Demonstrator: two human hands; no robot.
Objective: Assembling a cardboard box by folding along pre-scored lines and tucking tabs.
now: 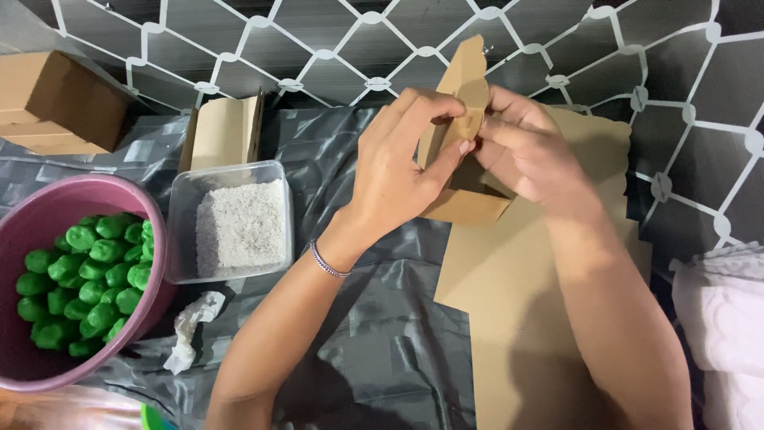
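**A:** So what was that brown paper takeout box [465, 151] like to handle? It was up off the black plastic sheet [374, 350], over the stack of flat kraft box blanks [517, 279], with both hands on it.

**B:** Looked light and thin, I'd guess. Stiff along the creases but easy to crush or tear at the flaps, so pinching near a fold seemed the safe spot. That's about what was going on: the left hand [406, 171] was curled around the near side, thumb and fingers closed on the upright flap. The right hand [529, 151] was pinched on the same flap from the other side, fingers bent in tight.

**A:** Wrists?

**B:** Both forearms came up from the bottom, left wrist with a thin bracelet [329, 261]. Off to the left sat a clear tub of white grains [239, 223] and a pink bowl of green balls [79, 271].
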